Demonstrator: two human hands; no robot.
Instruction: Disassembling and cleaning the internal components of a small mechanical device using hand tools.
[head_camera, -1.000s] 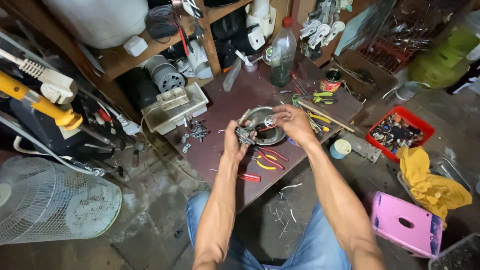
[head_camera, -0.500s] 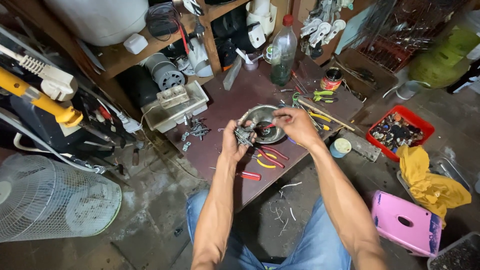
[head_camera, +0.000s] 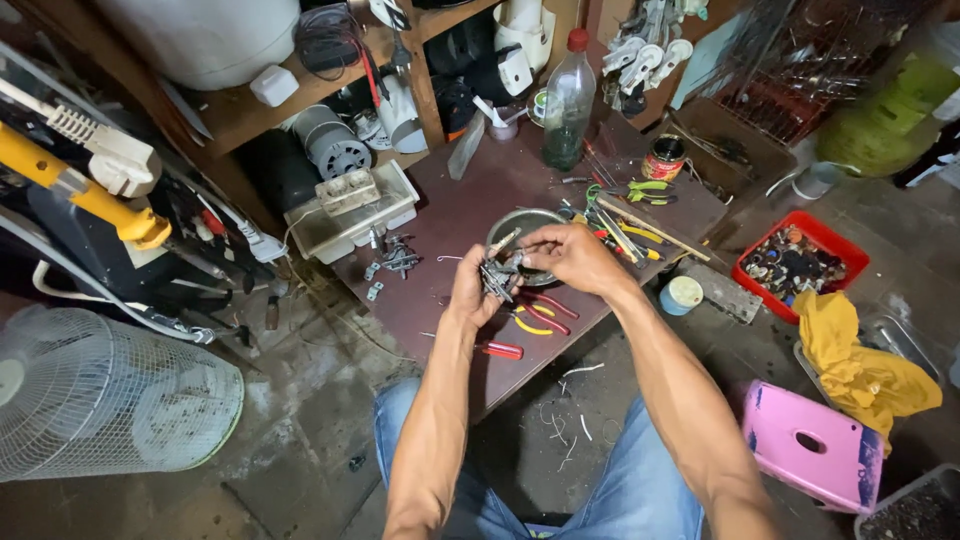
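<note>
My left hand (head_camera: 470, 293) grips a small grey metal part with wires (head_camera: 497, 277) above a low dark-brown table (head_camera: 450, 215). My right hand (head_camera: 570, 257) reaches in from the right, its fingertips pinching the top of that same part. Just behind the hands sits a round metal bowl (head_camera: 530, 219). Pliers with red handles (head_camera: 548, 307) and yellow handles (head_camera: 527, 326) lie on the table under my hands, and a red-handled tool (head_camera: 498, 350) lies near the front edge.
A white tray (head_camera: 345, 222) with a grey block sits at the table's left, a plastic bottle (head_camera: 568, 100) at the back. A red bin of small parts (head_camera: 797, 263), yellow cloth (head_camera: 860, 365) and pink stool (head_camera: 812, 446) stand right. A fan guard (head_camera: 100, 400) lies left.
Both hands have stayed over the table with the metal part; the right hand's fingers have shifted slightly on it. The view has barely moved.
</note>
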